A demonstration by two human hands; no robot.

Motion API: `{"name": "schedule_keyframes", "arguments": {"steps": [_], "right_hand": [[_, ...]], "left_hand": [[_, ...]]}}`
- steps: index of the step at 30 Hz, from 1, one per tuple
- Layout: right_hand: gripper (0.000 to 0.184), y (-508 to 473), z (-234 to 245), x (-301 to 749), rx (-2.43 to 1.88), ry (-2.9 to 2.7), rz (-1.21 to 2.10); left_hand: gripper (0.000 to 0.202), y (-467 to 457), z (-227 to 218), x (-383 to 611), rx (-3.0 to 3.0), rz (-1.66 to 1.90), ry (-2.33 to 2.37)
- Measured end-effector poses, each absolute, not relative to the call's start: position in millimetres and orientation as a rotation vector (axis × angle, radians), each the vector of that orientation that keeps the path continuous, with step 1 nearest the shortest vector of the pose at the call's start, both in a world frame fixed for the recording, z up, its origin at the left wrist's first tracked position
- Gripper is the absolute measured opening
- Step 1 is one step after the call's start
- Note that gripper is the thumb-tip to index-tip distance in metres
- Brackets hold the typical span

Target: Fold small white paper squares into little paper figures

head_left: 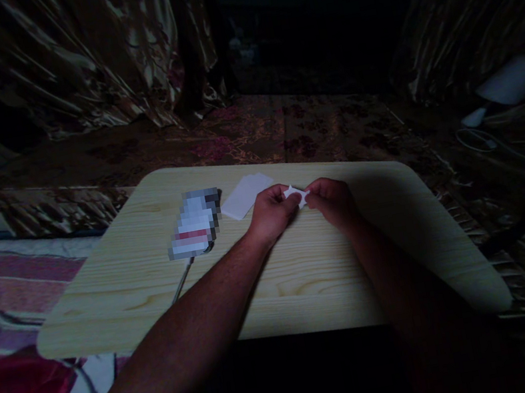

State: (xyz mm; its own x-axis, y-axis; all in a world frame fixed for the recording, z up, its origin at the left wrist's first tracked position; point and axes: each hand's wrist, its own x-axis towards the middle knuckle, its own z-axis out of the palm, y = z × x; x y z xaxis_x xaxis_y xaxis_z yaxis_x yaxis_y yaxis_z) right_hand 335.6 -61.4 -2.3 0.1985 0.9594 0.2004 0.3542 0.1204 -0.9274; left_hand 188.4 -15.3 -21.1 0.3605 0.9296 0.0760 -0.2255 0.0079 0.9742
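Note:
A small piece of white paper (pixel 295 192), with pointed corners as if folded, is held between my two hands above the wooden table. My left hand (pixel 273 211) is closed on its left side, the thumb lying across the front. On the right edge, the fingertips of my right hand (pixel 332 198) pinch the same paper. Just beyond my left hand lie some flat white paper sheets (pixel 245 196), slightly fanned at the far end. The finer folds are too small and dim to make out.
A phone (pixel 194 225) with a blurred-out screen lies left of the sheets, its white cable (pixel 182 281) running toward the near edge of the light wooden table (pixel 298 285). Behind are patterned curtains (pixel 130 50). A white device with a cord (pixel 511 81) sits at right.

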Motion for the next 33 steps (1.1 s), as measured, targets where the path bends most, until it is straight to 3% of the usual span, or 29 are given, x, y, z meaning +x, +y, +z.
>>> {"name": "schedule_keyframes", "arguments": {"steps": [33], "right_hand": [[0.015, -63.9, 4.1, 336.1, -1.494, -1.310, 0.701]], "left_hand": [[0.027, -14.2, -22.0, 187.5, 1.219, 1.029, 0.768]]}}
